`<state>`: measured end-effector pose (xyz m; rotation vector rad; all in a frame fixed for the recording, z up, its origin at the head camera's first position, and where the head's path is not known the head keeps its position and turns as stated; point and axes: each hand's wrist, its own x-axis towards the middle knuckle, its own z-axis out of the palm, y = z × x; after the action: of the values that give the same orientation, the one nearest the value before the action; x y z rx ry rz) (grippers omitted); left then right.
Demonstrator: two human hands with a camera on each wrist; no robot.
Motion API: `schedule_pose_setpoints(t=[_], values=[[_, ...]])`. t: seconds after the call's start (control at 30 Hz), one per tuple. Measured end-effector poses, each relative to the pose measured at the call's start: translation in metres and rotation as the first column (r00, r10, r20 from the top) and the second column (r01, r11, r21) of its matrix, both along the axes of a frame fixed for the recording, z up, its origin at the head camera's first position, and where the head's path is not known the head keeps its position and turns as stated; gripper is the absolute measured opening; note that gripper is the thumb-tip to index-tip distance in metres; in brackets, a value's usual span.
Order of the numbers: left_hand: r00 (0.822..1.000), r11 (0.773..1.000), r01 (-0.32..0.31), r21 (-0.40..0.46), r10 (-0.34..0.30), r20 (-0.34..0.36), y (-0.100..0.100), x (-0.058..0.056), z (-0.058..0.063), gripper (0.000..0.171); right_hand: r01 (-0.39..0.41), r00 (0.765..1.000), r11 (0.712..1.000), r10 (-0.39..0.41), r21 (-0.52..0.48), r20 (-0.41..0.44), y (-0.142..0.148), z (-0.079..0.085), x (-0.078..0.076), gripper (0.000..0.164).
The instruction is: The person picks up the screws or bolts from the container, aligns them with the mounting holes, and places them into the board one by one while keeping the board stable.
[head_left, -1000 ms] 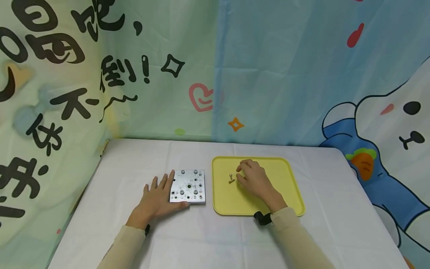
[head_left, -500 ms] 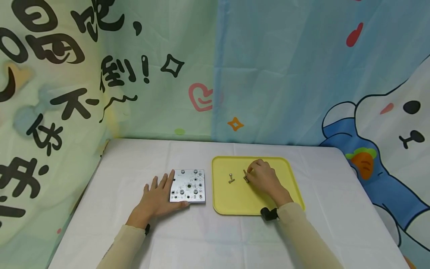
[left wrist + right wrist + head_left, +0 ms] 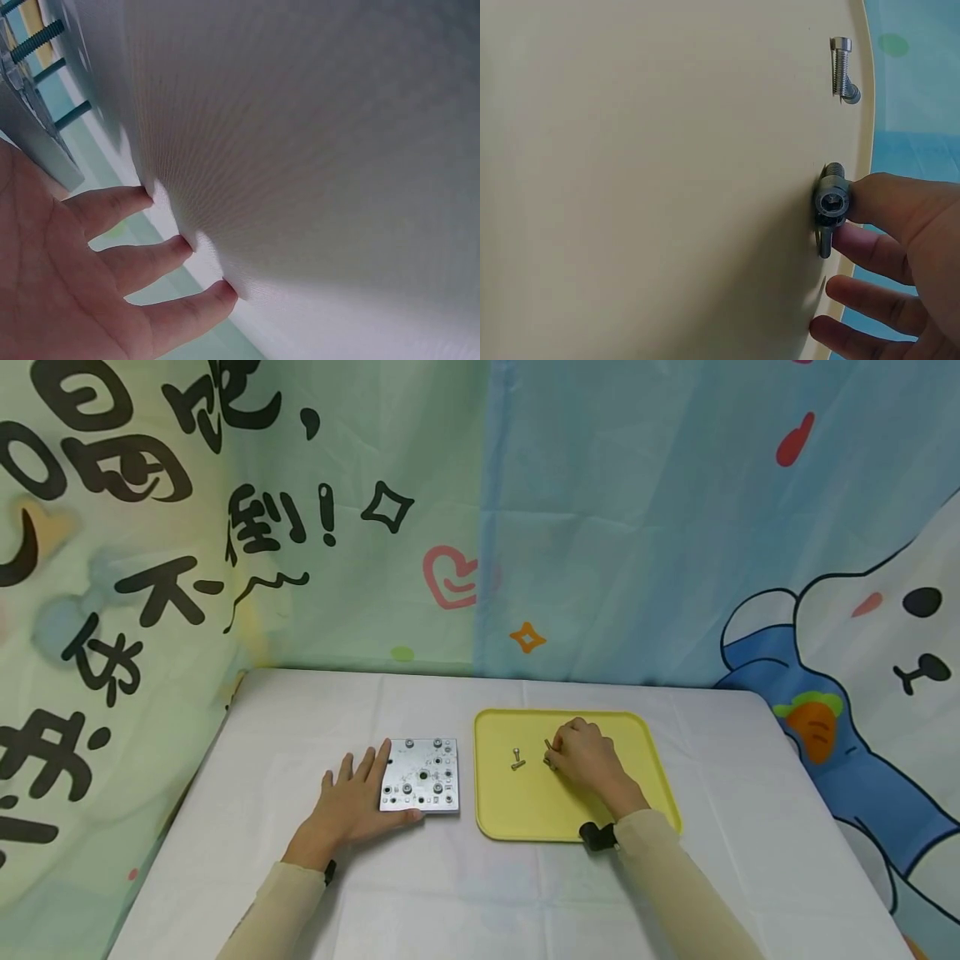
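Note:
My left hand (image 3: 352, 806) lies flat with fingers spread at the near-left corner of a silver metal plate (image 3: 412, 767). The index finger runs along its left side and the thumb along its near edge. In the left wrist view, three fingertips press the cloth, and threaded shanks (image 3: 73, 115) project from the plate toward it. Over the yellow tray (image 3: 502, 818), my right hand (image 3: 588, 760) pinches a socket-head screw (image 3: 831, 199) between thumb and index finger. A second screw (image 3: 825, 244) lies right against it, partly hidden. The other fingers touch down on the tray.
Two more socket-head screws (image 3: 517, 765) lie close together on the tray, left of my right hand. The plate has several holes and screw heads on top. A white cloth (image 3: 465, 893) covers the table; a printed curtain (image 3: 600, 527) hangs behind.
My right hand has moved a little rightward across the tray, away from the two left screws, and its thumb and index finger have closed in on another screw. The left hand has stayed put.

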<state>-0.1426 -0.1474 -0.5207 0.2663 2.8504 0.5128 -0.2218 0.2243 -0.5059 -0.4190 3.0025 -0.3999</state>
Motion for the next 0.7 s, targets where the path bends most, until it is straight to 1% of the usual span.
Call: schedule_pose_setpoints(t=[0.3, 0.7], values=[[1.000, 1.000, 0.005, -0.011, -0.005, -0.004, 0.0002, 0.0008, 0.0016, 0.122, 0.020, 1.000, 1.000, -0.020, 0.021, 0.018, -0.0006, 0.0001, -0.0002, 0.019], [1.000, 1.000, 0.003, -0.014, -0.003, 0.000, -0.0003, -0.0002, -0.0002, 0.123, 0.019, 1.000, 1.000, -0.019, 0.000, -0.009, 0.0011, -0.0007, 0.0001, 0.016]])
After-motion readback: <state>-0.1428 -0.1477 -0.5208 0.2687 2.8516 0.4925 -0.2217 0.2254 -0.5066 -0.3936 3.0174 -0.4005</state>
